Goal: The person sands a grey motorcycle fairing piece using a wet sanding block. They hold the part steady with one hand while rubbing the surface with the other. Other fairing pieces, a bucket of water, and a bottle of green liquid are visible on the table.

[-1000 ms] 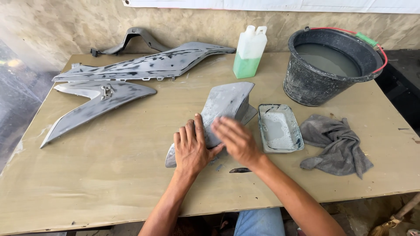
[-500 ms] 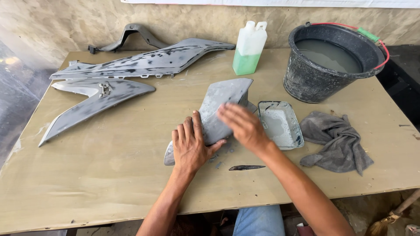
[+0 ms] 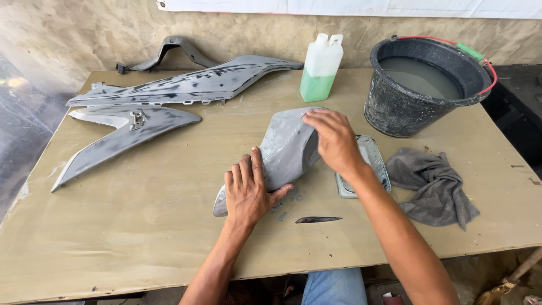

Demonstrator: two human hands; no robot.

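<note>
A grey curved plastic panel lies on the wooden table in front of me. My left hand presses flat on its lower end, fingers spread and the thumb hooked round the panel's edge. My right hand rests on the panel's upper end with the fingers together and curled over the top. Whatever is under that palm is hidden. Wet grey smears show on the table beside the panel.
A shallow grey tray and a crumpled grey rag lie to the right. A black bucket of murky water and a white bottle of green liquid stand behind. Two long grey panels lie at left. A dark sliver lies near the front edge.
My right hand has slid up the panel from its lower middle to its upper end. My left hand has stayed on the lower end.
</note>
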